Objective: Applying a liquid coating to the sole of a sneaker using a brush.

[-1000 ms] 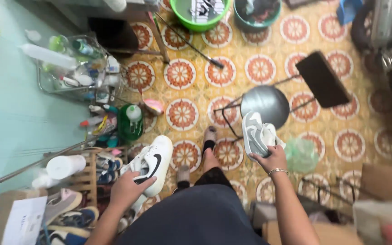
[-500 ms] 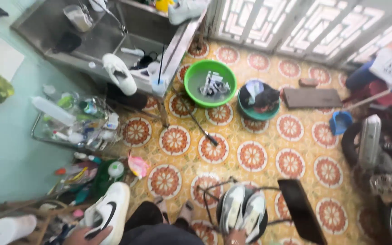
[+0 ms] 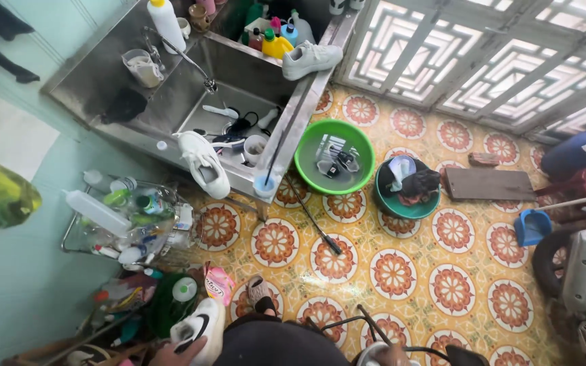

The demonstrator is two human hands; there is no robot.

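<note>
Left hand point(image 3: 174, 352), at the bottom edge, grips a white sneaker point(image 3: 198, 329) with a black mark. Right hand point(image 3: 391, 354) is mostly cut off; its grip I cannot tell. Far ahead of both hands stands the steel sink point(image 3: 239, 74).

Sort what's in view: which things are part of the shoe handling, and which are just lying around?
In hand: white sneaker in left hand; right hand barely visible at bottom edge.

Lying about: sneaker on sink edge, sneaker at sink corner, green basin, teal basin, blue dustpan.
</note>
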